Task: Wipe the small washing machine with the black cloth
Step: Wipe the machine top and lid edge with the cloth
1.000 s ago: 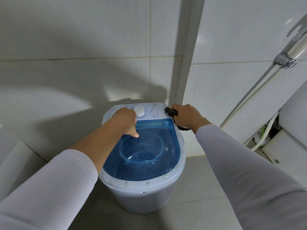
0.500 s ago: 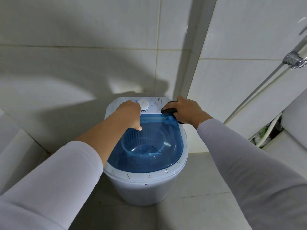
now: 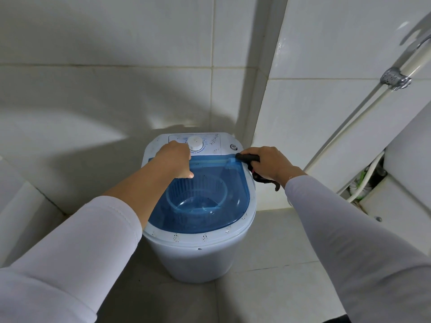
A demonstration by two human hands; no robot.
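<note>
Nearest the camera, two forearms in pale long sleeves are seen reaching forward over a grey tiled floor (image 3: 268, 287). On that floor, pushed close into the corner where two white tiled walls (image 3: 116, 66) meet, the small white plastic washing machine (image 3: 198, 257) is stood upright, its translucent blue lid (image 3: 224, 206) closed over a ribbed blue basket visible through it.

At the far left of the lid, the left hand (image 3: 173, 160) is laid with fingers curled downward and the thumb tip touching the blue plastic; nothing is held in it, and it is judged to be steadying the machine. At the far right corner of the lid, the black cloth (image 3: 248, 157) is gripped in the right hand (image 3: 270, 163), bunched under the curled fingers, with a loose tail hanging down past the rim beside the wrist.

The cloth is judged soft, light and limp, best kept wadded in the palm so a flat pad is pressed to the surface. The machine is judged light and its smooth plastic slippery, so a bracing hand on the top seems sensible; the thin lid may flex under pressure.

Farther back, a round white dial (image 3: 195, 142) is set on the control panel, and a white pipe with a chrome clip (image 3: 394, 79) is fixed to the right wall.
</note>
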